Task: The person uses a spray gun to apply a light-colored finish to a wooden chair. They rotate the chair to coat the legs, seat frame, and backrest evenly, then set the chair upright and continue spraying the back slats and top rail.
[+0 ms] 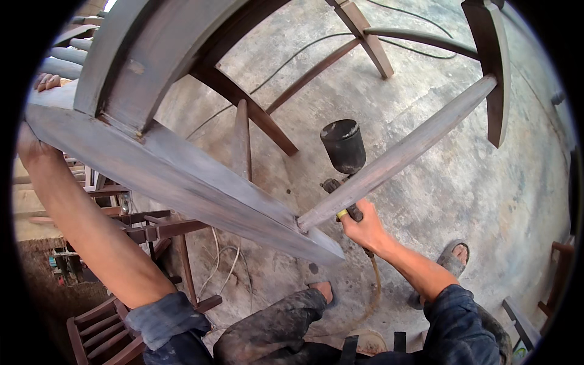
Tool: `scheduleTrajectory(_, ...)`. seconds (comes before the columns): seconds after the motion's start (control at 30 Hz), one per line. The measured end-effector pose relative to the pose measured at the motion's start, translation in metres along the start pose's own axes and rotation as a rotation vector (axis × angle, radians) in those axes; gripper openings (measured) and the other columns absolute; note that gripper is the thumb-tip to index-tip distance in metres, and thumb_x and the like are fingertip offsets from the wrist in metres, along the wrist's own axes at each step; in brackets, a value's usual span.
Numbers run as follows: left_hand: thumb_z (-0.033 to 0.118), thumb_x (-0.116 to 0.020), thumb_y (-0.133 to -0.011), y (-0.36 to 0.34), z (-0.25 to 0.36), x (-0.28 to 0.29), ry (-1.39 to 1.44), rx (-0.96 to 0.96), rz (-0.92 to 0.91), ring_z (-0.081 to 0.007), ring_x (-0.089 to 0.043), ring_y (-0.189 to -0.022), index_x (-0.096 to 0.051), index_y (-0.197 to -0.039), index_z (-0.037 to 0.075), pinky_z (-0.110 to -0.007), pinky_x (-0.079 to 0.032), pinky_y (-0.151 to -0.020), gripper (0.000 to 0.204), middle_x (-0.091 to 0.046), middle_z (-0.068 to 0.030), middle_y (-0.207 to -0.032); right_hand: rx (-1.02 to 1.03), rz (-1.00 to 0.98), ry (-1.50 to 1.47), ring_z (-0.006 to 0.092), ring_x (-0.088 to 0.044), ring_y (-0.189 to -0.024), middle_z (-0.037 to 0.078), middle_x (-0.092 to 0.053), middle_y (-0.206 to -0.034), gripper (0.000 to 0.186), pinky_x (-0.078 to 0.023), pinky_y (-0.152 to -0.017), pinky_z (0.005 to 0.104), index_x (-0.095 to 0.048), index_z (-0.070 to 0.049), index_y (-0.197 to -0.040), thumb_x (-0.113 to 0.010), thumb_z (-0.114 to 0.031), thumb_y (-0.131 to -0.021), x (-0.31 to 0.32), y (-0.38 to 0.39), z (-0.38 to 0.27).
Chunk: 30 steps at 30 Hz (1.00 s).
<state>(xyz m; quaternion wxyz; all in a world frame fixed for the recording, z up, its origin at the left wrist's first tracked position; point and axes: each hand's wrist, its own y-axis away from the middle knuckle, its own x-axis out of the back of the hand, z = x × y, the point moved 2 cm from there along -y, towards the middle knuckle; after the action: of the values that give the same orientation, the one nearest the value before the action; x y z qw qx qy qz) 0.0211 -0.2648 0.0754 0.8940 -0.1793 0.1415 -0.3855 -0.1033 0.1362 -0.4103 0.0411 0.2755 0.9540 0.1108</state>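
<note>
A wooden chair frame (176, 176) with a streaky grey coat over brown wood is tilted across the view, its legs and round rungs spreading to the right. My left hand (28, 141) grips its far left end, with fingertips showing over the wood's edge. In my right hand (360, 228) is a spray gun (330, 184) with a black paint cup (344, 147) on top. The gun sits low among the legs, and a grey round rung (401, 155) passes in front of part of it. The trigger finger is partly hidden.
A yellowish hose (377, 280) hangs from the gun to the stained concrete floor (420, 255). Dark cables cross the floor behind the frame. Brown slatted furniture (109, 328) stands at lower left, with more wooden pieces (520, 319) at lower right. My sandalled foot (456, 255) is near the right arm.
</note>
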Motion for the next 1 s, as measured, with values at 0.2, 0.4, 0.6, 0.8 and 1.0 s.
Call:
scheduleTrajectory(0.2, 0.015, -0.062, -0.088, 0.006, -0.003, -0.009, -0.015, -0.008, 0.060, -0.0199, -0.040, -0.082, -0.044, -0.094, -0.001, -0.035, -0.040, -0.080, 0.025, -0.038, -0.0087, -0.085, 0.239, 0.077, -0.045, 0.0216, -0.065, -0.098, 0.014, -0.067, -0.109, 0.046, -0.050, -0.085, 0.0342, -0.054, -0.001, -0.138, -0.064, -0.008, -0.093, -0.015, -0.019, -0.028)
scheduleTrajectory(0.4, 0.012, -0.065, -0.085, 0.008, -0.001, -0.005, 0.090, 0.049, -0.014, -0.0190, -0.041, -0.082, -0.044, -0.092, 0.000, -0.034, -0.040, -0.081, 0.025, -0.039, -0.0074, -0.085, 0.291, 0.008, -0.051, 0.0251, -0.062, -0.117, 0.018, -0.063, -0.128, 0.053, -0.047, -0.101, 0.0379, -0.048, -0.004, -0.146, -0.065, -0.013, -0.096, -0.020, -0.040, -0.071)
scheduleTrajectory(0.6, 0.010, -0.064, -0.084, 0.008, -0.001, -0.006, 0.086, 0.034, 0.015, -0.0186, -0.040, -0.082, -0.044, -0.094, 0.000, -0.034, -0.039, -0.080, 0.025, -0.039, -0.0077, -0.087, 0.331, 0.021, -0.134, 0.0260, -0.062, -0.116, 0.017, -0.062, -0.127, 0.053, -0.047, -0.099, 0.0391, -0.046, -0.004, -0.146, -0.065, -0.014, -0.097, -0.018, -0.051, -0.077)
scheduleTrajectory(0.8, 0.007, -0.062, -0.080, 0.007, -0.001, -0.009, 0.086, 0.030, 0.028, -0.0186, -0.036, -0.080, -0.039, -0.097, 0.002, -0.033, -0.036, -0.078, 0.029, -0.035, -0.0071, -0.088, 0.231, 0.046, 0.024, 0.0260, -0.062, -0.113, 0.017, -0.063, -0.122, 0.052, -0.048, -0.097, 0.0377, -0.049, -0.002, -0.143, -0.065, -0.011, -0.094, -0.007, -0.037, -0.046)
scheduleTrajectory(1.0, 0.006, -0.064, -0.080, 0.005, -0.001, -0.006, 0.082, 0.031, 0.004, -0.0187, -0.036, -0.081, -0.040, -0.097, 0.002, -0.033, -0.036, -0.078, 0.029, -0.035, -0.0069, -0.088, 0.038, 0.042, -0.025, 0.0280, -0.068, -0.100, 0.019, -0.070, -0.109, 0.046, -0.050, -0.091, 0.0367, -0.056, -0.001, -0.136, -0.063, -0.007, -0.091, 0.001, -0.003, -0.008)
